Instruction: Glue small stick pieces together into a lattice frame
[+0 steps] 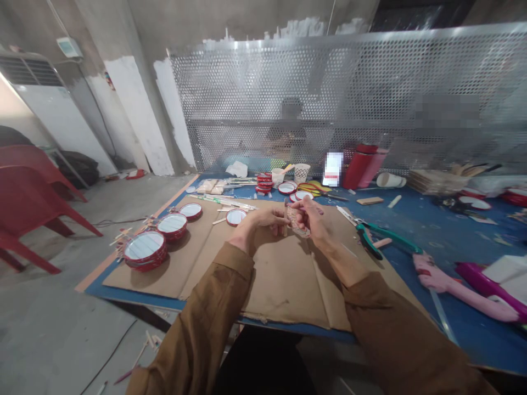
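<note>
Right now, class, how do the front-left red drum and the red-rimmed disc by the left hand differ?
The front-left drum looks wider and deeper; the disc, smaller and shallow. The drum sits apart from the left hand; the disc lies beside it. Both have whitish tops.

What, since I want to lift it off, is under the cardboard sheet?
Blue tabletop shows around the cardboard sheet, which seems to rest on it. Anything else beneath is covered from view.

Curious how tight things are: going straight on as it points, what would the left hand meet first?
The left hand would probably meet the patterned piece first, though depth is unclear.
</note>
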The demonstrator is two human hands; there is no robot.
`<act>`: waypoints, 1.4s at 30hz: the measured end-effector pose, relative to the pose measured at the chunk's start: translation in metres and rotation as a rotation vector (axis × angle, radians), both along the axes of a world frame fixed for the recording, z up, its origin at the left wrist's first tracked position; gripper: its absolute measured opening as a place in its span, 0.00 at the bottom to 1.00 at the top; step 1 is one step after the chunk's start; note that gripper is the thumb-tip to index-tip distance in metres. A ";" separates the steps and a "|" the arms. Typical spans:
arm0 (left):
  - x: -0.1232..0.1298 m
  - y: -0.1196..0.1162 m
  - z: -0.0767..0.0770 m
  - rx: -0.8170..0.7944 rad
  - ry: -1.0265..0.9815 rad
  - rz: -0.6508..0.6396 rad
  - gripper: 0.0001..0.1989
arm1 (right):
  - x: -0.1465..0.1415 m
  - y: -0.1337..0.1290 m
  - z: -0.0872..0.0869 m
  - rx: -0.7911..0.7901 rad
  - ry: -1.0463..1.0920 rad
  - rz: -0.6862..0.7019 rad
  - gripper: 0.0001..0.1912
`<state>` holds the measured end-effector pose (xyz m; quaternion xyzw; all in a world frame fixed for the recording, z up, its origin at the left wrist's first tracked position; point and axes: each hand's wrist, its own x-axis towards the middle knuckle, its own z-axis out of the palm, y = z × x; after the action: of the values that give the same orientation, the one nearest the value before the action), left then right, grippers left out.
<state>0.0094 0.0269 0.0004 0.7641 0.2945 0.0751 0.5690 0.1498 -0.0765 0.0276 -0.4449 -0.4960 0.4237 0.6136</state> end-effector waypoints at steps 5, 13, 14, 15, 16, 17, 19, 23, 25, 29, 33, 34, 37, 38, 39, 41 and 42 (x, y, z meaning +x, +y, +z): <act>0.000 0.000 0.000 -0.010 -0.007 -0.005 0.14 | 0.000 0.000 0.000 0.001 -0.009 -0.018 0.30; -0.001 -0.003 0.003 -0.011 -0.006 -0.002 0.11 | 0.000 -0.002 0.001 -0.013 0.004 -0.040 0.31; -0.001 -0.003 0.003 -0.008 -0.004 -0.003 0.10 | 0.000 -0.002 0.001 -0.015 0.007 -0.039 0.31; -0.001 -0.003 0.004 -0.003 -0.004 -0.006 0.10 | 0.000 -0.002 0.001 -0.016 0.008 -0.040 0.31; -0.001 -0.003 0.004 0.004 -0.003 -0.009 0.09 | 0.000 -0.002 0.001 -0.017 0.006 -0.040 0.31; 0.000 -0.003 0.004 0.010 -0.004 -0.013 0.09 | 0.000 -0.002 0.001 -0.018 0.002 -0.039 0.31; 0.000 -0.003 0.003 0.016 -0.006 -0.027 0.08 | 0.000 -0.002 0.001 -0.023 -0.014 -0.029 0.32; 0.000 -0.001 0.001 0.012 -0.024 -0.031 0.09 | 0.001 -0.001 0.002 -0.024 -0.029 -0.029 0.32; 0.000 -0.001 0.001 0.025 -0.020 -0.026 0.10 | 0.001 -0.001 0.001 -0.027 -0.030 -0.030 0.32; 0.000 -0.001 0.001 0.038 0.010 -0.020 0.12 | 0.000 0.000 -0.001 -0.030 -0.029 -0.029 0.31; -0.001 -0.003 0.004 0.032 0.003 -0.014 0.11 | 0.001 0.000 0.001 -0.037 -0.017 -0.029 0.32; -0.001 -0.004 0.004 0.031 -0.001 -0.014 0.11 | 0.001 0.000 0.001 -0.038 -0.017 -0.027 0.33; -0.001 -0.005 0.006 0.024 0.002 -0.009 0.10 | 0.001 0.000 0.001 -0.031 -0.023 -0.026 0.32; -0.001 -0.005 0.006 0.021 0.005 -0.009 0.10 | 0.001 0.000 0.001 -0.029 -0.026 -0.024 0.32; -0.001 -0.006 0.007 0.021 0.005 -0.009 0.10 | 0.000 0.000 0.001 -0.029 -0.030 -0.018 0.32; -0.001 -0.006 0.007 0.027 0.004 -0.009 0.11 | 0.000 0.000 0.000 -0.032 -0.041 -0.006 0.32; -0.001 -0.006 0.007 0.028 0.004 -0.007 0.11 | 0.001 0.000 0.000 -0.034 -0.043 -0.007 0.32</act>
<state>0.0088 0.0208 0.0075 0.7732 0.2919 0.0755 0.5579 0.1505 -0.0765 0.0277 -0.4660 -0.5001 0.4206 0.5965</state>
